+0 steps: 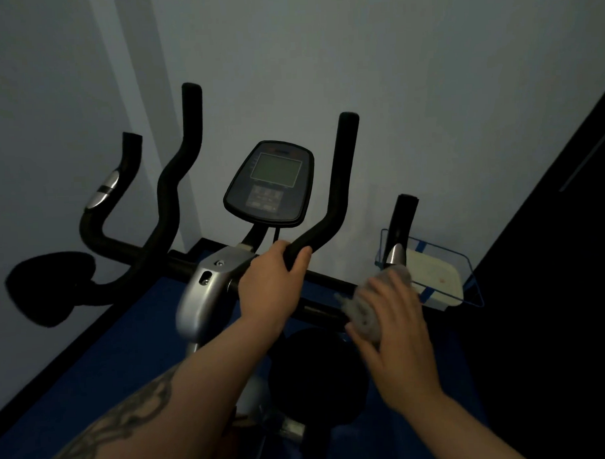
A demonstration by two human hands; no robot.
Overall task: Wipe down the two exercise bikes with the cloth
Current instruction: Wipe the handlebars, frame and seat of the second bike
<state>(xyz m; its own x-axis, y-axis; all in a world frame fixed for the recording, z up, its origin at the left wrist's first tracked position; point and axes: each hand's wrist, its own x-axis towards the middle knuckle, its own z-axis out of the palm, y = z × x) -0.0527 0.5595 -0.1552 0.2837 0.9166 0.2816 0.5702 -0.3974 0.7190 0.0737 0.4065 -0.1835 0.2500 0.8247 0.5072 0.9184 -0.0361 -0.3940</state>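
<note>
Gripping black handlebar (315, 235) of exercise bike (207, 287) near its bend: left hand (270, 285), fingers curling over bar. Right hand (393, 325) pressing grey cloth (364, 311) against right end of same bar, fingers spread and mostly straight, cloth bunching under palm. Console (270, 184) standing upright between bar horns, screen dark. Blue wire basket (429, 269) sitting just beyond right hand, holding pale container (436, 276). Blue floor mat (110, 356) lying under bike.
</note>
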